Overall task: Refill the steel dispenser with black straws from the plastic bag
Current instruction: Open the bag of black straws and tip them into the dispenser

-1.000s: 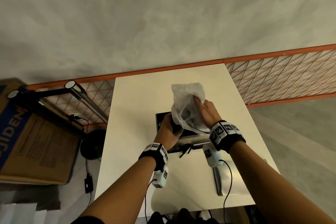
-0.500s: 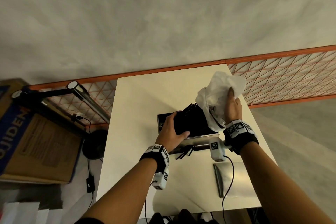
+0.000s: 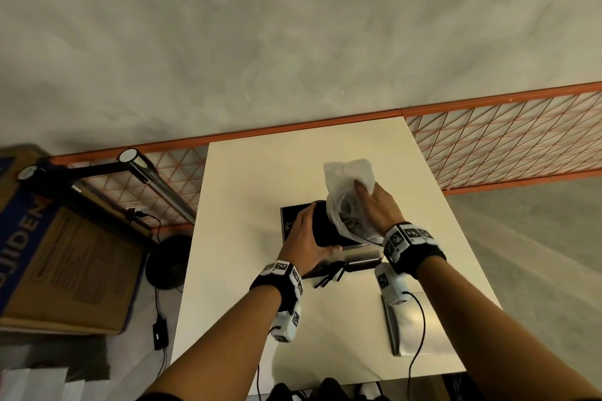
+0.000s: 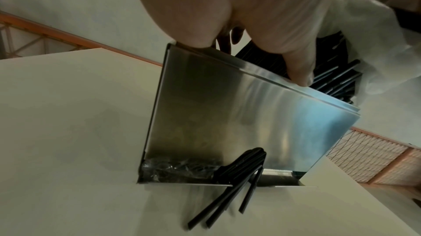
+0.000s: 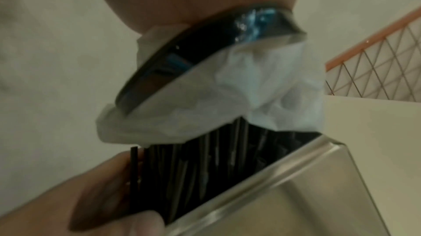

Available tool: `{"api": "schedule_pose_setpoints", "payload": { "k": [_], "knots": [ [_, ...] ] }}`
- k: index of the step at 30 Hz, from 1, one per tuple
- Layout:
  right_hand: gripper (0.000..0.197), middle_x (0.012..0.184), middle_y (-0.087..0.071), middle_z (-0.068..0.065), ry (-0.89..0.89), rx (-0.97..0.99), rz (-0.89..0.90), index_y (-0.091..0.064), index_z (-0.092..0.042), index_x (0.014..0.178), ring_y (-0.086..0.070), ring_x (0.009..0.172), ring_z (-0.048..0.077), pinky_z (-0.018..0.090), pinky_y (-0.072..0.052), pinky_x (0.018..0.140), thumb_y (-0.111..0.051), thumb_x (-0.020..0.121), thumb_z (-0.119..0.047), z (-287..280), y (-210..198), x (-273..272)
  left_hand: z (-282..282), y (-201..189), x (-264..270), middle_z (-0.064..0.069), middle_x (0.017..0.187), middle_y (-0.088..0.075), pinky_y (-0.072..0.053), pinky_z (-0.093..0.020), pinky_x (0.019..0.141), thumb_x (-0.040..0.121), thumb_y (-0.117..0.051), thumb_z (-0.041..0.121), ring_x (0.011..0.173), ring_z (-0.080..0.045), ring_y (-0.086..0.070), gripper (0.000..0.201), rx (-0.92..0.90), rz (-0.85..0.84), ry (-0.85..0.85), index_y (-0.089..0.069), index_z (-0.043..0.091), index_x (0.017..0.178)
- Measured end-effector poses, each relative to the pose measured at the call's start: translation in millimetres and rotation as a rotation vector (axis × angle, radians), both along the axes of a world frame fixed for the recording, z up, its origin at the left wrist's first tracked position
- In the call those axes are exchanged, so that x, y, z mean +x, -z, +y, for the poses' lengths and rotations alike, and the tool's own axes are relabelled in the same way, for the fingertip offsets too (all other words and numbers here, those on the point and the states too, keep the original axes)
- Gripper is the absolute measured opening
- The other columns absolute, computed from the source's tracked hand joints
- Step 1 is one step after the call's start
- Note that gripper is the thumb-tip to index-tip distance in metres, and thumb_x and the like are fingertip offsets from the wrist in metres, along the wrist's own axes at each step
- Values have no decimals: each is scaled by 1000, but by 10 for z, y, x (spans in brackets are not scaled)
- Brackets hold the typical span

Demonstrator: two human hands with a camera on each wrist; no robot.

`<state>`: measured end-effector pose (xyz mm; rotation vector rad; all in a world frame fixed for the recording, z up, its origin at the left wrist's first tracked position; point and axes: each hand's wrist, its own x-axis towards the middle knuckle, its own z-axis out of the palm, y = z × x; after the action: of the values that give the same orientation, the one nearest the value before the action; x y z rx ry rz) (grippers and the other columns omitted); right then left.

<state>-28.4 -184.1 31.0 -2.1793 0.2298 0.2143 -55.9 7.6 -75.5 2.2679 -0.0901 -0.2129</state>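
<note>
The steel dispenser (image 3: 358, 259) stands open-topped mid-table. My left hand (image 3: 321, 228) grips a thick bundle of black straws (image 3: 322, 225) that stands in the dispenser's top opening. My right hand (image 3: 368, 195) holds the crumpled white plastic bag (image 3: 347, 179), which still covers the bundle's right end. In the left wrist view my thumb (image 4: 298, 70) presses the straws (image 4: 335, 77) against the steel front (image 4: 227, 113), and a few loose straws (image 4: 237, 182) stick out of the bottom slot. The right wrist view shows the bag (image 5: 227, 106) over the straws (image 5: 205, 160).
A flat steel lid (image 3: 423, 325) lies on the cream table (image 3: 244, 205) near my right forearm. An orange wire-grid fence (image 3: 505, 146) runs behind the table. A cardboard box (image 3: 65, 264) and a black lamp stand (image 3: 136, 169) are on the left.
My right hand first drew the bag off to the right, baring the straws, then came back left against the bundle. My left hand has kept its grip on the straws over the dispenser.
</note>
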Motion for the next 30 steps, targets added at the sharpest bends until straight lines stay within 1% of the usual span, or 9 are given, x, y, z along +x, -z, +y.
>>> {"api": "schedule_pose_setpoints", "payload": {
  "k": [3,7,11,15,20,24,26,28,30],
  "knots": [
    [57,136,-56,19,39,46,-46,-54,-11,132,-54,119,36,37,-41,96,-30,102,-53,-21,-128,-21,-5,-23,-10,7,160,-27,-41,-38,115,70,-89,48,144,-15,-38,111,7,-16,0,-23,26,158],
    [53,124,-61,19,120,61,-223,-59,-4,123,-58,108,32,29,-38,83,-32,104,-45,-120,-465,-3,-4,-82,-20,6,156,-31,-36,-28,114,72,-90,38,141,-11,-39,104,-32,-42,21,-28,30,154],
    [50,102,-64,12,137,52,-358,-63,-5,105,-58,89,27,35,-46,78,-33,104,-45,-204,-773,56,-1,-66,-24,4,155,-33,-34,-24,111,71,-90,38,141,-13,-40,104,-29,-52,22,-27,31,155],
    [46,99,-64,11,187,95,-328,-61,-15,93,-61,91,29,41,-50,82,-33,103,-50,-226,-844,49,-14,-96,-34,3,154,-34,-33,-24,113,71,-90,37,140,-13,-40,104,-40,-48,7,-28,30,155],
    [46,97,-66,9,224,227,-330,-62,-14,93,-63,90,29,45,-52,85,-37,102,-51,-136,-974,-52,-8,-101,-36,2,157,-31,-29,-20,109,74,-89,40,143,-13,-37,105,-34,-30,2,-26,24,157],
    [44,97,-70,11,158,327,-314,-63,-17,90,-66,91,28,43,-53,84,-38,101,-51,11,-1135,-149,-20,-147,-26,3,160,-29,-30,-25,114,82,-79,49,145,-12,-33,98,-51,25,-19,-24,23,158],
    [38,93,-69,2,139,365,-291,-61,-21,89,-65,85,17,27,-52,76,-39,102,-49,70,-1127,-204,-17,-139,-19,2,159,-33,-34,-38,119,85,-66,60,145,-14,-36,89,-75,19,-36,-29,23,157],
    [32,93,-65,-9,148,441,-236,-59,-23,100,-61,83,4,11,-48,69,-41,101,-50,118,-1037,-241,1,-159,-10,1,154,-41,-37,-46,117,87,-57,62,143,-16,-40,81,-105,10,-53,-35,23,155],
    [40,100,-64,-8,163,493,-164,-58,-22,108,-62,89,7,19,-48,81,-44,96,-58,173,-894,-243,53,-236,-11,6,140,-52,-43,-47,111,87,-57,57,134,-14,-49,67,-199,0,-93,-44,27,146]
  ]
}}
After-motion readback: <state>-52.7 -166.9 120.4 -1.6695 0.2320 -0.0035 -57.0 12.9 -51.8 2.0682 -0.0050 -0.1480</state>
